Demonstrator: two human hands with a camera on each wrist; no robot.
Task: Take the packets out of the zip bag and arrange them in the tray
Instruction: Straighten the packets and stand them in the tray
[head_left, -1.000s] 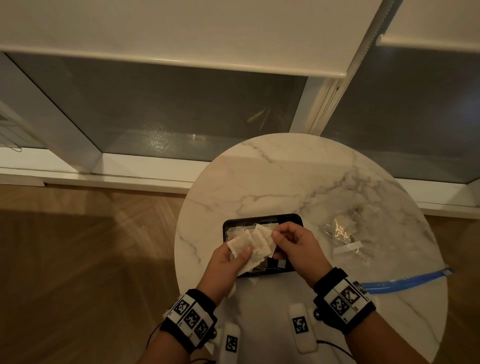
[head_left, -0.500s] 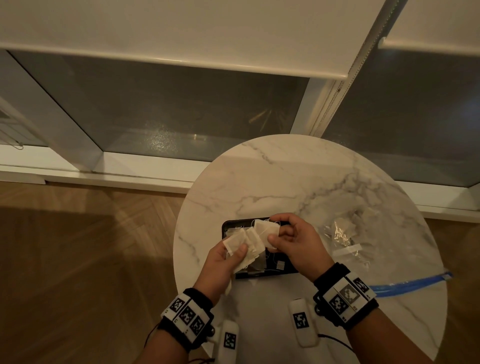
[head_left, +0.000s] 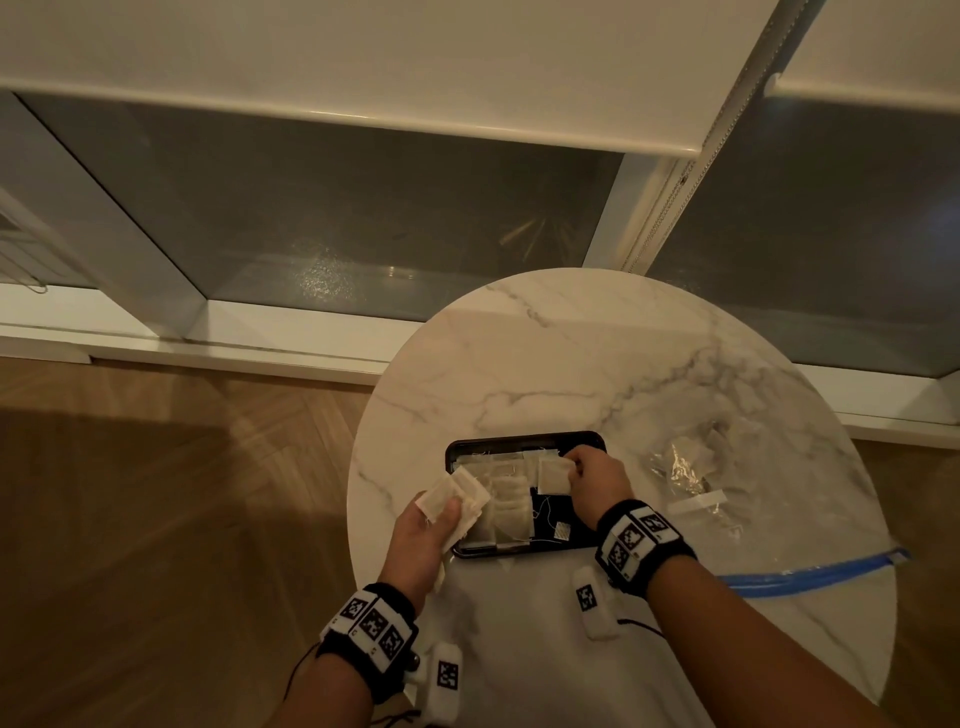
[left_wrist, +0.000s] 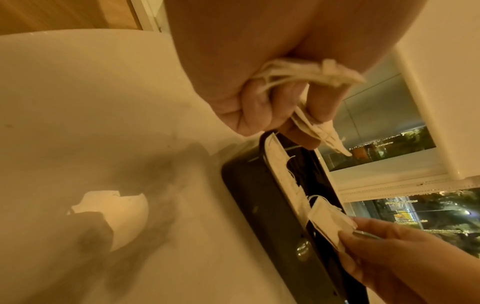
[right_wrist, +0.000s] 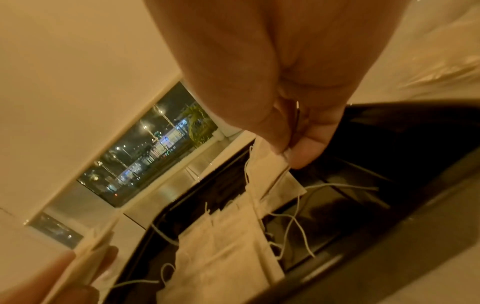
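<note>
A black tray (head_left: 524, 442) sits on the round marble table (head_left: 571, 364), with several white packets (head_left: 506, 509) with strings lying in its left half. My left hand (head_left: 426, 525) grips a small stack of packets (head_left: 457, 496) at the tray's left edge; the same stack (left_wrist: 306, 76) shows between its fingers in the left wrist view. My right hand (head_left: 597, 478) pinches one packet (head_left: 553, 475) over the tray's far middle; its thumb and finger hold that packet's (right_wrist: 267, 164) corner. The clear zip bag (head_left: 727, 493) with a blue seal lies to the right.
The table's near and left edges drop to a wooden floor (head_left: 156, 493). A window sill (head_left: 260, 332) and glass run behind the table. A small tag (head_left: 562, 531) lies in the tray's right part.
My right hand has pulled one packet off the stack and carried it right and forward over the tray. The left hand stays by the tray's left edge with the rest.
</note>
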